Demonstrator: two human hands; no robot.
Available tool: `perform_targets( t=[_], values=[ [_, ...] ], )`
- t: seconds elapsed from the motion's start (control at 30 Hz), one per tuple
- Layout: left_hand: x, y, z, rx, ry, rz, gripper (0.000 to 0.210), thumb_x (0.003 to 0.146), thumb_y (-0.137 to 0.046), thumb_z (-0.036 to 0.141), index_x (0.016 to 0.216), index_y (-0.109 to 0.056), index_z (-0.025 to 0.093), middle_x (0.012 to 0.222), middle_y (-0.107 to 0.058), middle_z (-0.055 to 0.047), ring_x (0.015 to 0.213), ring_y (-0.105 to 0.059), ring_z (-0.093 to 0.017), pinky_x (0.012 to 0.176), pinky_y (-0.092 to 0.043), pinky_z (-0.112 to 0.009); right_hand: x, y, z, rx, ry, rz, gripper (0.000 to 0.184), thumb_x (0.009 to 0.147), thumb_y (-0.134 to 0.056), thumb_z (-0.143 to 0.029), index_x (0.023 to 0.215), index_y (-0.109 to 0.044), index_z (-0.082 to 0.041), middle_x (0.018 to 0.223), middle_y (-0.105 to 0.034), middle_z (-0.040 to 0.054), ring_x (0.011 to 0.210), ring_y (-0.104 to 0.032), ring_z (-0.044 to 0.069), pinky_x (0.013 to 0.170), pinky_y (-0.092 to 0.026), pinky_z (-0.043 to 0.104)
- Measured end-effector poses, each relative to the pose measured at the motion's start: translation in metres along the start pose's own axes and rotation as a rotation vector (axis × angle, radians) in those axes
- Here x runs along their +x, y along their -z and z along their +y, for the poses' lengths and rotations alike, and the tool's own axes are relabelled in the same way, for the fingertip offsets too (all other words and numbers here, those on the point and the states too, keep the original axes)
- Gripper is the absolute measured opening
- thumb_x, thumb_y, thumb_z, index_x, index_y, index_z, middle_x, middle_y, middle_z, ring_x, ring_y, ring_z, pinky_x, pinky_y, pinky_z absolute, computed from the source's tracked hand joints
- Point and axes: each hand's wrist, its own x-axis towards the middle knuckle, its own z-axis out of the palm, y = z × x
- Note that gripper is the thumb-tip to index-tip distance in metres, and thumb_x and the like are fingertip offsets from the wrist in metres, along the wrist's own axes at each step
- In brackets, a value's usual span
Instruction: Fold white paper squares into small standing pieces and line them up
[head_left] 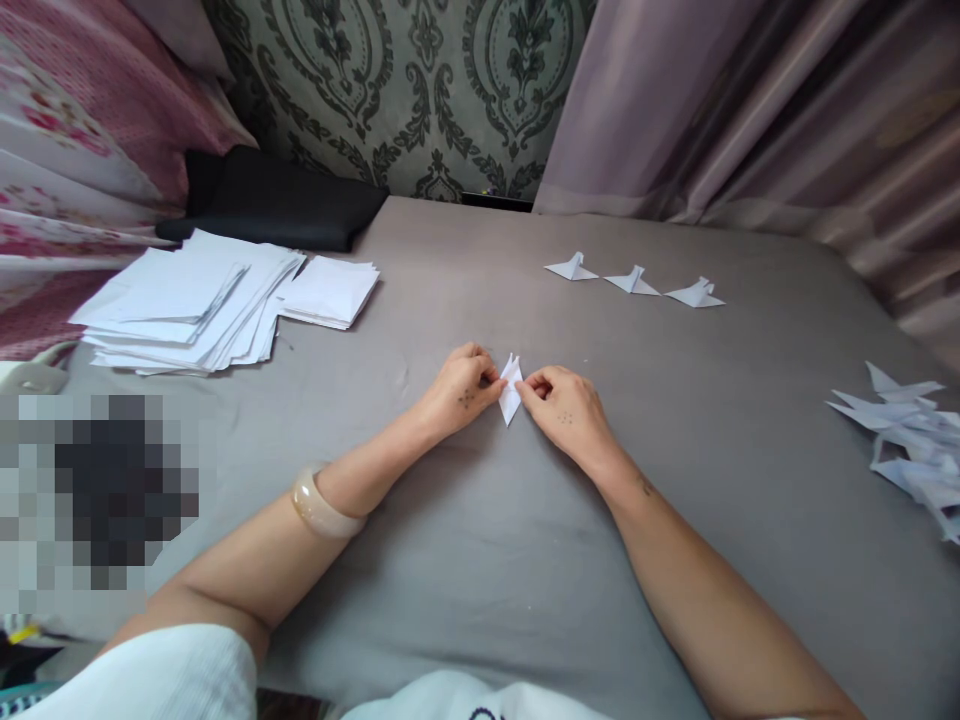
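Note:
A small white folded paper (511,393), shaped like a narrow diamond with a split upper tip, is between my two hands near the middle of the cloth-covered surface. My left hand (469,388) pinches its left edge between thumb and fingers. On the opposite edge, my right hand (564,408) grips it with thumb and forefinger. The lower point of the paper faces me. Three finished-looking paper birds (632,281) stand in a row beyond my right hand.
Stacked white paper sheets (180,305) lie at the left, with a pile of smaller squares (330,292) beside them. Behind is a folded black cloth or case (277,200). Several folded paper pieces (904,430) are heaped at the right edge. Curtains (675,110) hang behind the grey cloth (465,560).

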Motion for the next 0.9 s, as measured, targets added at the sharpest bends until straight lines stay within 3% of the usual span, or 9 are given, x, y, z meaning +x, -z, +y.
perform_targets(
  t=[0.13, 0.3, 0.47, 0.63, 0.9],
  values=[
    [-0.002, -0.002, -0.002, 0.05, -0.036, 0.02, 0.012, 0.082, -0.057, 0.023, 0.073, -0.055, 0.015, 0.087, -0.054, -0.006, 0.079, -0.051, -0.016, 0.075, -0.044, -0.031, 0.0, 0.002, -0.002, -0.01, -0.032, -0.012, 0.018, 0.081, -0.057, -0.036, 0.072, -0.064, -0.022, 0.077, -0.066, 0.0018, 0.067, -0.057, 0.016, 0.064, -0.039, 0.03],
    [-0.007, -0.001, 0.003, 0.152, -0.131, 0.041, 0.004, 0.086, -0.05, 0.017, 0.089, -0.052, 0.016, 0.091, -0.053, -0.006, 0.082, -0.049, -0.017, 0.076, -0.044, -0.031, 0.002, 0.004, 0.002, 0.012, -0.033, -0.005, 0.018, 0.08, -0.059, -0.035, 0.07, -0.061, -0.021, 0.075, -0.065, 0.0021, 0.068, -0.057, 0.016, 0.066, -0.04, 0.03],
    [-0.012, 0.002, 0.013, 0.429, -0.259, -0.107, 0.022, 0.091, -0.036, 0.009, 0.093, -0.057, 0.015, 0.095, -0.057, -0.008, 0.089, -0.048, -0.019, 0.074, -0.043, -0.029, 0.003, 0.006, 0.006, 0.072, -0.018, -0.008, 0.011, 0.079, -0.059, -0.031, 0.076, -0.063, -0.021, 0.078, -0.064, 0.0015, 0.069, -0.057, 0.015, 0.065, -0.041, 0.028],
    [-0.017, 0.008, 0.025, 0.69, -0.329, -0.266, 0.018, 0.087, -0.043, 0.007, 0.091, -0.06, 0.012, 0.096, -0.057, -0.01, 0.088, -0.05, -0.022, 0.065, -0.043, -0.029, -0.001, 0.003, 0.002, 0.035, 0.04, 0.029, 0.009, 0.081, -0.055, -0.028, 0.079, -0.063, -0.023, 0.081, -0.063, 0.0002, 0.071, -0.057, 0.014, 0.065, -0.04, 0.028],
    [-0.018, 0.018, 0.039, 0.707, -0.271, -0.392, 0.023, 0.084, -0.043, 0.005, 0.097, -0.062, 0.009, 0.101, -0.057, -0.013, 0.095, -0.053, -0.024, 0.069, -0.048, -0.03, -0.006, -0.001, -0.006, -0.041, -0.016, 0.071, 0.013, 0.078, -0.06, -0.037, 0.08, -0.06, -0.024, 0.086, -0.062, 0.0005, 0.077, -0.057, 0.016, 0.063, -0.037, 0.028]
  ],
)
